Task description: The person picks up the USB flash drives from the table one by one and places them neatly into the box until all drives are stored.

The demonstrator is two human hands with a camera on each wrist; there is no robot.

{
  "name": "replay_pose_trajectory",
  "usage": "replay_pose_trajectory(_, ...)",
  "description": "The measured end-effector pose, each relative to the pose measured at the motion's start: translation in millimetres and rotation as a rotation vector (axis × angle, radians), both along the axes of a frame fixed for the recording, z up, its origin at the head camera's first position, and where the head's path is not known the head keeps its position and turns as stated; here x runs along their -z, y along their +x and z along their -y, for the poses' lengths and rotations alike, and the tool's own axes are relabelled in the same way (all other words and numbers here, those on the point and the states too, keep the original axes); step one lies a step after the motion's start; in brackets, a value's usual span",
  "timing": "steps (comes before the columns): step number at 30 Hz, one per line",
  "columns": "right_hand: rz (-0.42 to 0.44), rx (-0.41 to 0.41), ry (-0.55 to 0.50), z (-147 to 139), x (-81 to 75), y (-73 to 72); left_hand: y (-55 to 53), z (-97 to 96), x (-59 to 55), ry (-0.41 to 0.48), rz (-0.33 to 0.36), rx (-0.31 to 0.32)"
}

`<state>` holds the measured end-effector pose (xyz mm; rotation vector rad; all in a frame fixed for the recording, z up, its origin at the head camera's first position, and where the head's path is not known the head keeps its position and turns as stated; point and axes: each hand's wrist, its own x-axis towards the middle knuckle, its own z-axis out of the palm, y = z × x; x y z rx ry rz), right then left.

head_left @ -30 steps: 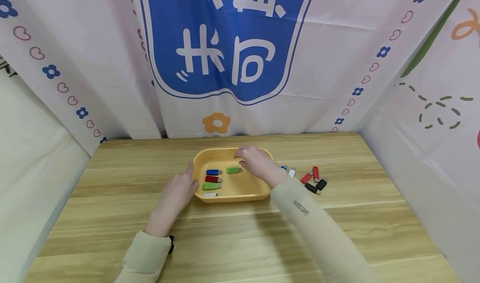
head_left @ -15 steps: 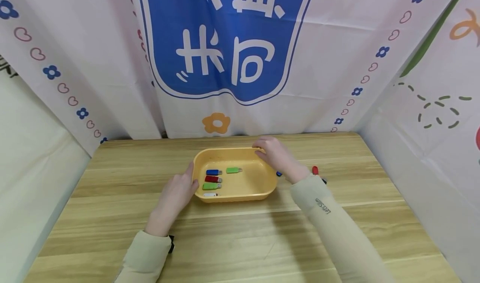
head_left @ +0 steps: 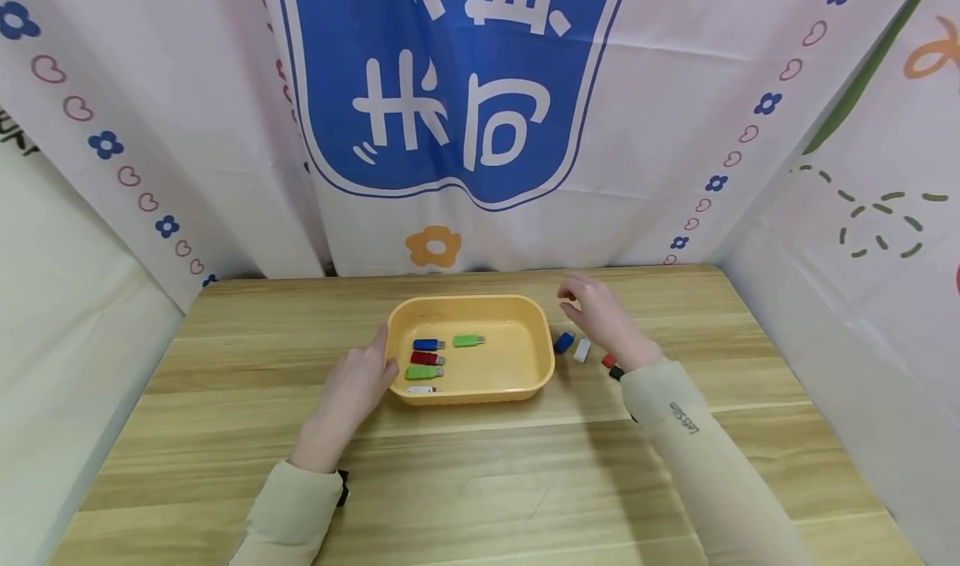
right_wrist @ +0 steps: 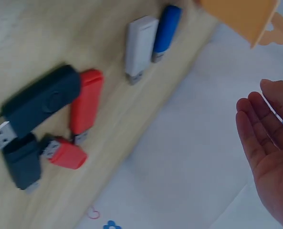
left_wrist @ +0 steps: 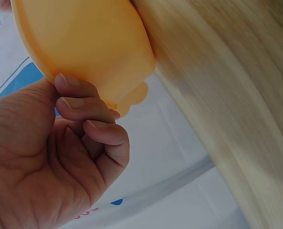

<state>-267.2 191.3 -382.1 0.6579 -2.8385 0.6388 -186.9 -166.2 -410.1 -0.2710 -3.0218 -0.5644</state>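
My left hand (head_left: pixel 356 387) grips the left end of a yellow plastic tray (head_left: pixel 471 396), its thumb and fingers pinching the rim in the left wrist view. Inside the tray, a blue USB stick (head_left: pixel 428 344), a dark red one (head_left: pixel 427 358), a light green one (head_left: pixel 423 373) and a white one (head_left: pixel 422 389) form a column at the left. Another green USB stick (head_left: pixel 468 341) lies to their right. My right hand (head_left: pixel 600 316) hovers beyond the tray's right end, fingers loosely bent and holding nothing. Beneath it lie a blue USB stick (right_wrist: pixel 167 31) and a white one (right_wrist: pixel 140 45).
Farther right on the wooden table (head_left: pixel 480 483) are two red USB sticks, one longer (right_wrist: pixel 86 102) and one shorter (right_wrist: pixel 68 153), and two black ones, a large one (right_wrist: pixel 43 101) and a small one (right_wrist: pixel 22 162). A printed cloth (head_left: pixel 480 241) hangs behind the table.
My right hand has moved from above the tray out to the right, uncovering the tray's right end and then the blue and white USB sticks. The left hand stays on the rim.
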Motion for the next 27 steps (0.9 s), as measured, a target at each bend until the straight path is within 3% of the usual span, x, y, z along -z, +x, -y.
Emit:
replay_pose_trajectory(9,0.110,0.049,0.048,-19,24.2,-3.0,0.0,2.1,0.8,0.003,0.006,-0.001)
replay_pose_trajectory(19,0.295,0.031,0.063,-26,41.4,-4.9,-0.6,1.0,-0.1,0.005,0.023,-0.009)
replay_pose_trajectory(27,0.234,-0.054,0.099,-27,51.0,-5.5,-0.7,0.9,-0.6,0.005,0.036,-0.014)
